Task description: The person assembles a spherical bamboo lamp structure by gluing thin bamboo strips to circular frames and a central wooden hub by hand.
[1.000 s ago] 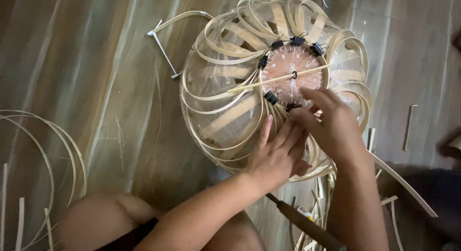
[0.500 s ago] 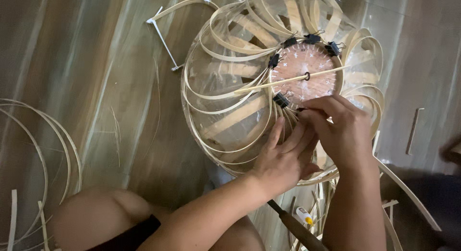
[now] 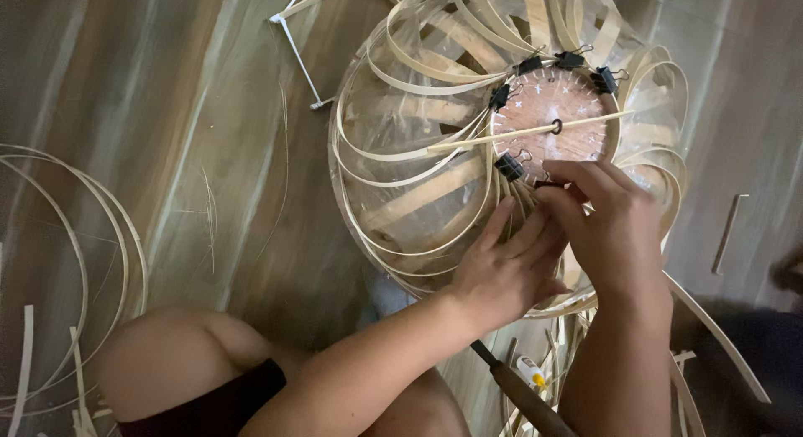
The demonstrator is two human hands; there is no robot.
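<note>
Streaky wood floor point(image 3: 150, 153), loose bamboo strips point(image 3: 75, 270) curled off to the left, a dark-handled tool point(image 3: 523, 399) by the knee. The bamboo frame point(image 3: 418, 178) sits on the floor in front, black clips point(image 3: 508, 165) round its wooden disc point(image 3: 554, 119). Left hand point(image 3: 506, 274) presses the strips, fingers spread; right hand point(image 3: 611, 228) pinches narrow at the disc's lower edge. Since half a second ago, hands have barely budged.

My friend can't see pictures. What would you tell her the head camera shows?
Two bare hands, left hand and right hand, pinch bamboo strips at the edge of a round wooden disc ringed with black binder clips, inside a rounded bamboo-strip frame on a wooden floor.
</note>
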